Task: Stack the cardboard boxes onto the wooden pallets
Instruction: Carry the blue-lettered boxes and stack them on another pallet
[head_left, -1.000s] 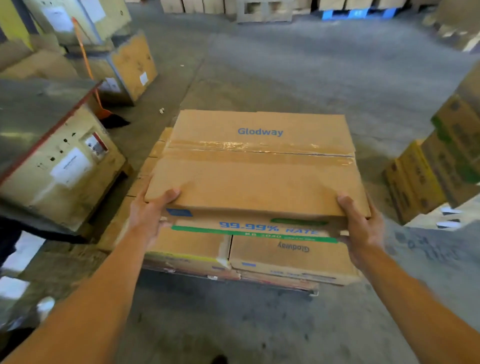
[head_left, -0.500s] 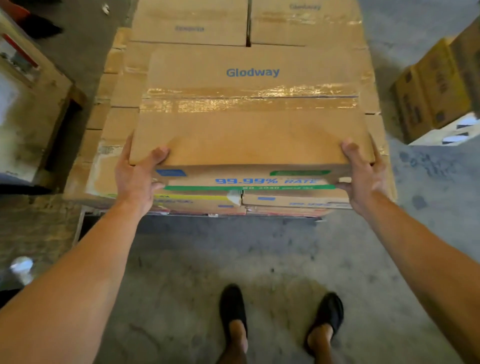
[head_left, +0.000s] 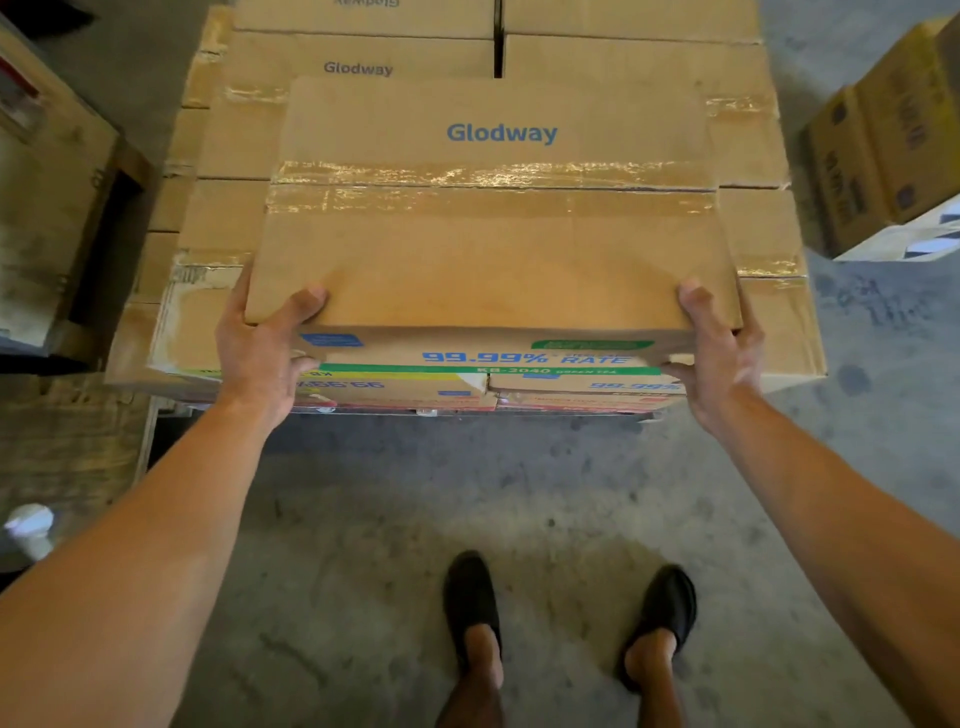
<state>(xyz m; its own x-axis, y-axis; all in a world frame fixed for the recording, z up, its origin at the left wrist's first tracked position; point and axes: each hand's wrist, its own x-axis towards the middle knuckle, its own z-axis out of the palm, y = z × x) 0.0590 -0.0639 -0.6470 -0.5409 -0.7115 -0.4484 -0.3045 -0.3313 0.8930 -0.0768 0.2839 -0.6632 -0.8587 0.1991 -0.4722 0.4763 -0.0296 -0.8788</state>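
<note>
Cardboard box (head_left: 493, 249), brown, top face printed "Glodway" in blue, centre seam closed with clear tape. It is held roughly level over the near part of a stack of boxes (head_left: 363, 98) of the same make. Whether its underside touches the layer beneath cannot be told from this view. Its near face carries blue "99.99% RATE" lettering above a green stripe.

Left hand (head_left: 260, 353) grips the near left corner: thumb laid on the top face, fingers wrapped down round the edge. Right hand (head_left: 719, 358) grips the near right corner likewise, thumb on top and fingers curled under the lower edge. Both arms are stretched forward.

The stack runs away from the person in rows, two boxes abreast in the far rows, with tape glinting on several tops. What it stands on is mostly hidden.

The floor (head_left: 363, 493) is grey concrete. Two feet in black shoes (head_left: 470, 603) stand on it just short of the stack. More printed cartons (head_left: 883, 150) sit to the right, and a worn wooden crate (head_left: 47, 208) to the left.
</note>
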